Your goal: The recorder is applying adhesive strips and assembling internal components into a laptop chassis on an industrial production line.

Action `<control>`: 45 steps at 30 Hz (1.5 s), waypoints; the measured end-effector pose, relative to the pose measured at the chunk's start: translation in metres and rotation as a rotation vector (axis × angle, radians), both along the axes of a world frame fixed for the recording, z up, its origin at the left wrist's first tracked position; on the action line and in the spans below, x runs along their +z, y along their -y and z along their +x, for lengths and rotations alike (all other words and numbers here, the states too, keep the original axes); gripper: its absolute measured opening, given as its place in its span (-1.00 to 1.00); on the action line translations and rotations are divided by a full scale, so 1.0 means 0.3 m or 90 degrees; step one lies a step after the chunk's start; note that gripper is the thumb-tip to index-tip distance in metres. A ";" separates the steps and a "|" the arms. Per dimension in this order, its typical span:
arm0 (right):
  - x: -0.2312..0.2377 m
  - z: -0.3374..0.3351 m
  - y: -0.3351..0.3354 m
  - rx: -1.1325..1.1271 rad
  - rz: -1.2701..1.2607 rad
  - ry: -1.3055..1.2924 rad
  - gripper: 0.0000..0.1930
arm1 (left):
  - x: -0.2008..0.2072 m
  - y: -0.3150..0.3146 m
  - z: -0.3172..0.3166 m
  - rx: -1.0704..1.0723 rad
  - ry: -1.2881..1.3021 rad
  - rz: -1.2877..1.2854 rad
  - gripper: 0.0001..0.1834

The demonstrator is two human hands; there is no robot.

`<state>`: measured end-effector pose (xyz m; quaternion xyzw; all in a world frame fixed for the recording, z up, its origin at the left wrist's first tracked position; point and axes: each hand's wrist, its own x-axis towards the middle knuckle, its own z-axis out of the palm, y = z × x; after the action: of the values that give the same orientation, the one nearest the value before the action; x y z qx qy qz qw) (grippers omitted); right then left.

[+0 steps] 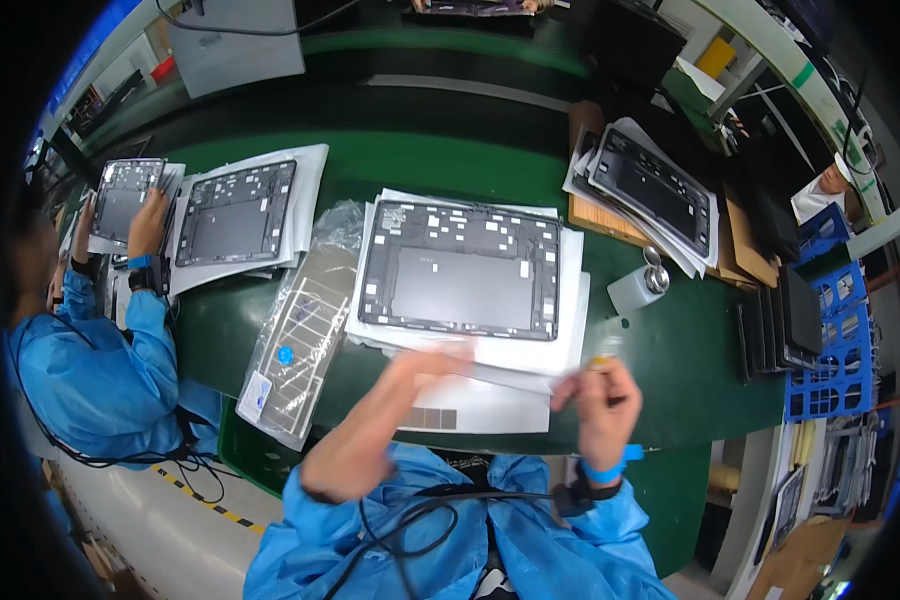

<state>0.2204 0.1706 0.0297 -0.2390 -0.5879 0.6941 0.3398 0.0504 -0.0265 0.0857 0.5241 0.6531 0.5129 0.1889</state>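
A dark tablet housing [460,270] with many small white and silver pieces on its inner face lies on a stack of white sheets [573,290] in front of me. My left hand [435,362], smeared by motion, is over the sheets just below the housing's near edge; its fingers cannot be made out. My right hand [607,400] is by the sheets' near right corner, fingers curled in, with a yellow spot at a fingertip. What it pinches, if anything, is too small to tell. Between my forearms lies a white sheet with brown-grey squares [433,419].
Left of the sheets lies a clear plastic bag of patterned strips [305,330]. A second housing [235,215] rests farther left, beside a co-worker [100,360] handling another. At right are a white pump bottle [638,288], stacked housings [660,190] and a blue rack [840,340].
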 end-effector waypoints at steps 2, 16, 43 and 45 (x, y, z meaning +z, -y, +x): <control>0.025 0.016 -0.052 -0.078 -0.028 0.012 -0.82 | 0.060 0.037 -0.014 -0.587 0.098 0.247 -0.43; 0.092 -0.174 -0.327 0.084 0.218 0.222 -0.76 | -0.004 -0.540 0.956 -0.486 0.088 0.425 -0.77; 0.055 -0.808 -0.224 0.274 0.632 0.428 -0.76 | -0.256 -0.060 -0.244 0.249 -0.365 -0.300 -0.23; 0.052 -0.820 -0.229 0.264 0.645 0.411 -0.80 | -0.256 -0.061 -0.248 0.251 -0.351 -0.307 -0.23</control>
<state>-0.0257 0.2392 0.0453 -0.1268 -0.9502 0.2746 0.0748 -0.0240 -0.0081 0.0088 0.4474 0.8684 0.2125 0.0224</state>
